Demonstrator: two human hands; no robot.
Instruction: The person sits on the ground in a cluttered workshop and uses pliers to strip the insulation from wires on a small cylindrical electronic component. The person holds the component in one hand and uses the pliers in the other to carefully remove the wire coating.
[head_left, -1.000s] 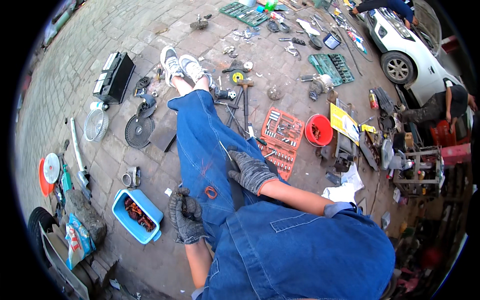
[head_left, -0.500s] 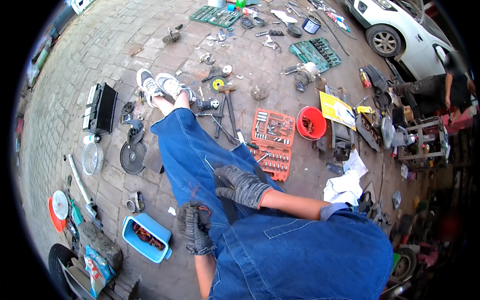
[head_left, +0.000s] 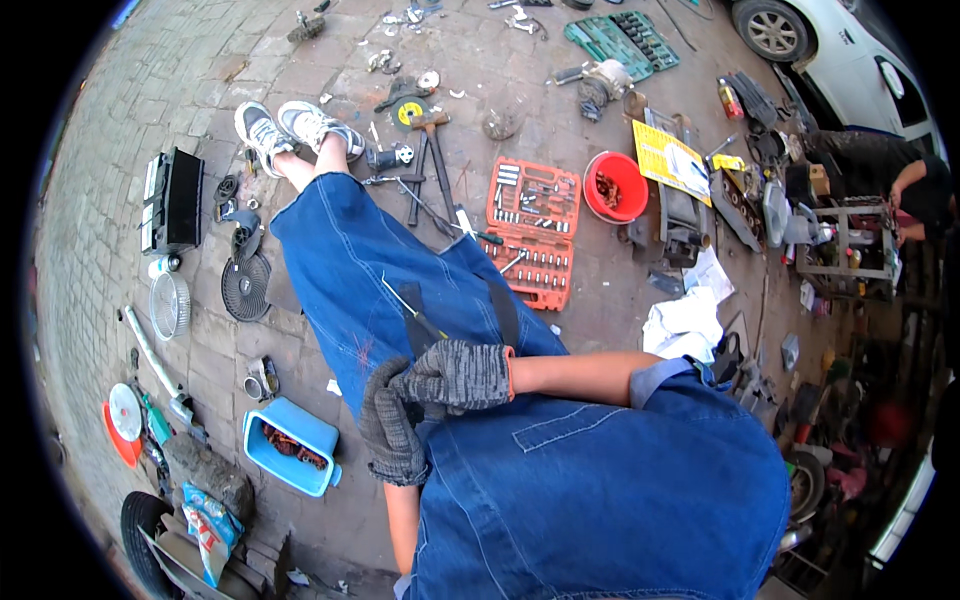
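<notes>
Both gloved and half-curled, right hand (head_left: 460, 375) touched left hand (head_left: 393, 430) near the yellow-handled tool (head_left: 430, 325), any grip hidden; bracing seemed wise.

Stitched blue denim (head_left: 620, 490) is worn with 2 grey knit gloves (head_left: 470, 375), 1 edged orange, and pale sneakers (head_left: 260, 133).

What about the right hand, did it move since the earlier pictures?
Yes. The right hand moved away from the orange socket case, leftward and toward the body, to the left hand.
</notes>
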